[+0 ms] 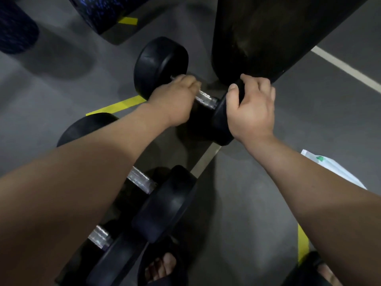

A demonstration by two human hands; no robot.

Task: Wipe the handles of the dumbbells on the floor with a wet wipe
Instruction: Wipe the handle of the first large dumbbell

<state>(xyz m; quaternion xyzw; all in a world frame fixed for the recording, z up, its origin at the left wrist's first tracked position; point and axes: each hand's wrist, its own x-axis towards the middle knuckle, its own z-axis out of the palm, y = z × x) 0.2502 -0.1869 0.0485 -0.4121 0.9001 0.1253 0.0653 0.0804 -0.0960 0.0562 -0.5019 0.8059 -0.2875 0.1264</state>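
Head | left hand (pixel 175 100) fingers curled round dumbbell (pixel 160 65) handle (pixel 206 99) | right hand (pixel 251 108) fingers clamp its weight (pixel 221 120) | packet (pixel 320 159) print unreadable

Grips the chrome handle (pixel 206 99) of the far dumbbell (pixel 160 67) with the left hand (pixel 175 100), clasps its right-hand head (pixel 221 122) with the right hand (pixel 251 108). Nearer, a second dumbbell (pixel 165 203), a third dumbbell (pixel 115 261); at right, a white packet (pixel 334 172).
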